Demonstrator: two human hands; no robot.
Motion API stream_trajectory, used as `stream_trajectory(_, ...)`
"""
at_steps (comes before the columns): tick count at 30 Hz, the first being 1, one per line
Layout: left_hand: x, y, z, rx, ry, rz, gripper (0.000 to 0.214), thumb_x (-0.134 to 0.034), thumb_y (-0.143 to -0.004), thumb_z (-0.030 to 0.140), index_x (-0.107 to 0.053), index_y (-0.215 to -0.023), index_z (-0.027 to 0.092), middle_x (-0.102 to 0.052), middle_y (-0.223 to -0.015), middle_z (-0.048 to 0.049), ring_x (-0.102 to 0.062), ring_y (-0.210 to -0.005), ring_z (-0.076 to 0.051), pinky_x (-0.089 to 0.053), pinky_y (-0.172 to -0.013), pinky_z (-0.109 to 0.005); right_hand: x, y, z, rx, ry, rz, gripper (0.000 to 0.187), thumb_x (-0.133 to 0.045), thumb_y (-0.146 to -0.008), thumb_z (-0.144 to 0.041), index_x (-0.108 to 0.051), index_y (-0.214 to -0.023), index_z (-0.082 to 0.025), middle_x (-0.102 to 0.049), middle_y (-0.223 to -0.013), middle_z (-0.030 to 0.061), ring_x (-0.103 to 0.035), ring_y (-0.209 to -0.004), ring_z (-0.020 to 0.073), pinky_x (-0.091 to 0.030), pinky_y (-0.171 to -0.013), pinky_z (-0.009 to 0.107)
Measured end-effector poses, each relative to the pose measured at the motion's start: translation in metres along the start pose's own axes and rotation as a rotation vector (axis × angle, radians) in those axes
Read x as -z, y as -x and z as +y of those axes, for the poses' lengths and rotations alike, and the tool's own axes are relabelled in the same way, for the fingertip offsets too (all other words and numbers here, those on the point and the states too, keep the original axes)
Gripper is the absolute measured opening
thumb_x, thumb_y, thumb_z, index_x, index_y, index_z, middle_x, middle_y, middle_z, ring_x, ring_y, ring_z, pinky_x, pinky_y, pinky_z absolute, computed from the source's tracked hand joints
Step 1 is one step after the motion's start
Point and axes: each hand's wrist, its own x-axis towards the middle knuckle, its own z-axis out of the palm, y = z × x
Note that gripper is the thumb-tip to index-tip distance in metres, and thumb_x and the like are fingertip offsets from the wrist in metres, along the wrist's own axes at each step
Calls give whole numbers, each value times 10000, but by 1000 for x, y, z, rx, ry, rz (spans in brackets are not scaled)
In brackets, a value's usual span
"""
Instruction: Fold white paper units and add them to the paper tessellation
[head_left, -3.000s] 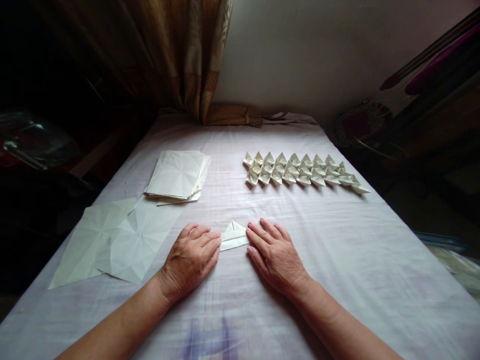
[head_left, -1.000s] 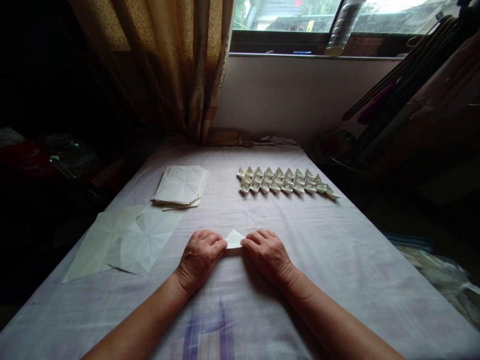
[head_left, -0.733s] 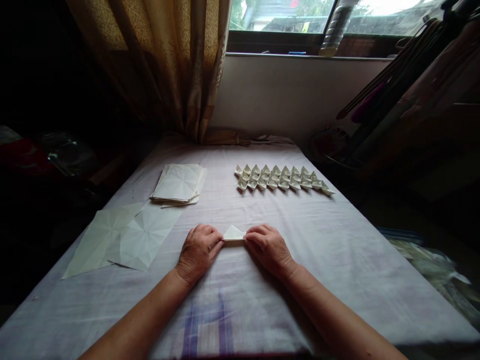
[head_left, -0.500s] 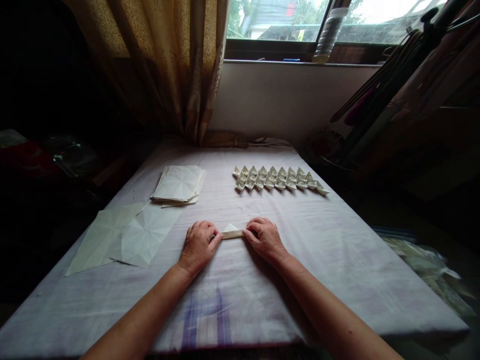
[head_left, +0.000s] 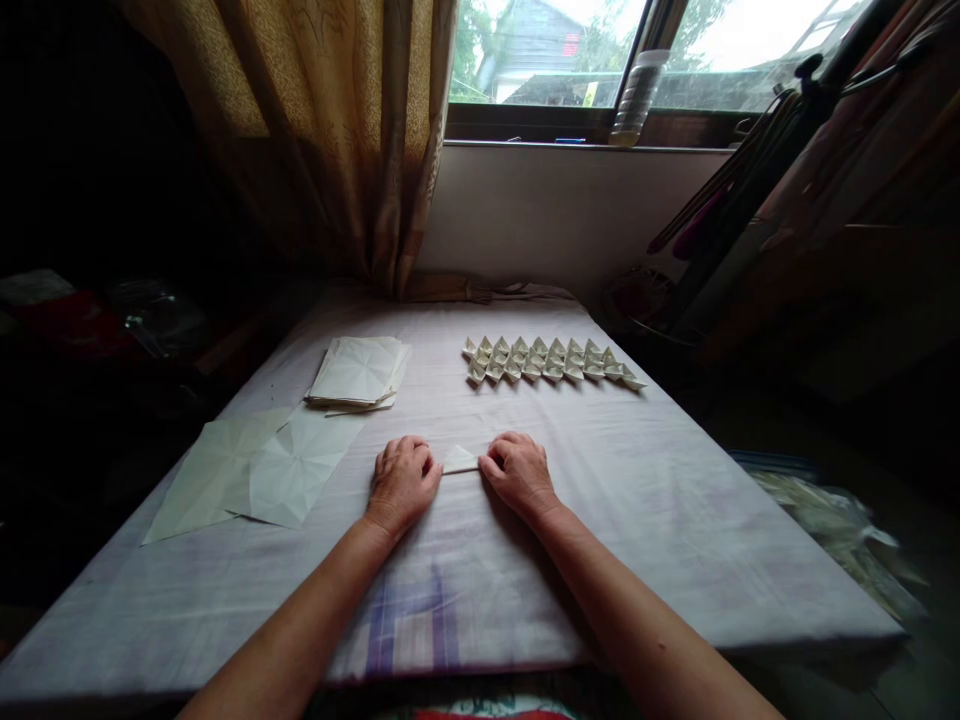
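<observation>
A small folded white paper piece (head_left: 459, 460) lies on the cloth-covered table (head_left: 675, 520) between my hands. My left hand (head_left: 402, 481) pinches its left end with curled fingers. My right hand (head_left: 516, 473) pinches its right end the same way. Both hands rest on the cloth near the table's middle. Farther back on the right, several finished folded paper pieces (head_left: 551, 361) sit in neat rows.
A stack of creased white paper squares (head_left: 358, 372) lies at the back left. Two loose creased sheets (head_left: 259, 473) lie flat on the left. A curtain (head_left: 337, 140) and a window (head_left: 600, 60) stand behind the table. Dark clutter flanks both sides.
My hands went from lying flat beside the paper piece to pinching its two ends. The piece looks flatter and narrower. The camera tilted up, showing the window.
</observation>
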Motion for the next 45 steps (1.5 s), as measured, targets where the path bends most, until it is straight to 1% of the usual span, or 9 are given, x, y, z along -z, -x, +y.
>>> stream_trajectory(15, 4, -1, 3, 68, 29, -46, 94, -599, -814, 261, -588, -729, 221, -617, -1156, -51, -508, -1109, -258, -400, -948, -401, 0, 1, -1, -26, 9, -19, 145, -639, -829, -263, -642, -698, -200, -675, -939, 28, -548, -951, 205, -309, -803, 319)
stream_trajectory(19, 4, -1, 3, 83, 50, -55, 54, -609, -804, 262, -612, -854, 240, -614, -1170, -47, -509, -1119, -254, -394, -955, -401, 0, 1, -1, -27, 8, -23, 47, -637, -827, -245, -672, -850, -224, -671, -967, 30, -543, -965, 211, -314, -819, 331)
stream_trajectory(21, 3, -2, 2, 89, 64, -63, 107, -613, -801, 253, -631, -905, 264, -606, -1197, -33, -505, -1142, -250, -386, -966, -406, 0, 2, -2, -17, 5, -31, 92, -635, -826, -217, -682, -898, -251, -670, -995, 19, -539, -986, 205, -312, -834, 334)
stream_trajectory(26, 3, -5, 4, 78, 88, -102, 124, -607, -814, 221, -704, -826, 297, -599, -1254, -6, -477, -1227, -252, -346, -1022, -448, -2, 3, -11, -1, 8, -46, 150, -595, -834, -163, -699, -817, -270, -658, -1055, 13, -522, -1042, 203, -299, -862, 351)
stream_trajectory(29, 3, -6, 4, 74, 87, -111, 138, -602, -828, 229, -723, -839, 294, -599, -1267, -22, -471, -1248, -256, -343, -1032, -457, -5, 4, -22, -27, 43, -24, 75, -620, -839, -276, -677, -809, -237, -643, -1061, 44, -510, -1043, 230, -297, -866, 370)
stream_trajectory(32, 1, -6, 4, 74, 86, -113, 135, -606, -830, 238, -728, -855, 290, -594, -1288, -28, -463, -1262, -264, -343, -1037, -470, -9, 5, -31, -42, 117, 15, 247, -629, -836, -450, -639, -804, -205, -622, -1005, 76, -503, -999, 251, -302, -856, 386)
stream_trajectory(34, 0, -6, 3, 73, 87, -112, 132, -608, -832, 245, -728, -862, 289, -591, -1296, -28, -460, -1267, -265, -340, -1041, -476, -12, 6, -33, -46, 132, 18, 274, -635, -829, -475, -625, -818, -201, -612, -996, 81, -497, -996, 255, -303, -854, 387)
stream_trajectory(40, 2, -6, 1, 72, 93, -120, 139, -608, -825, 235, -730, -846, 297, -603, -1279, -19, -473, -1257, -250, -345, -1039, -461, -6, 6, -16, -104, 56, -1, 117, -659, -818, -328, -645, -776, -219, -616, -1113, 51, -495, -1086, 244, -287, -913, 395)
stream_trajectory(45, 1, -6, 6, 77, 70, -95, 115, -605, -816, 239, -712, -818, 280, -593, -1285, -30, -472, -1250, -258, -334, -1042, -465, 1, 6, -5, -145, 20, 23, 92, -654, -816, -291, -660, -751, -226, -622, -1116, 39, -493, -1113, 243, -279, -945, 408)
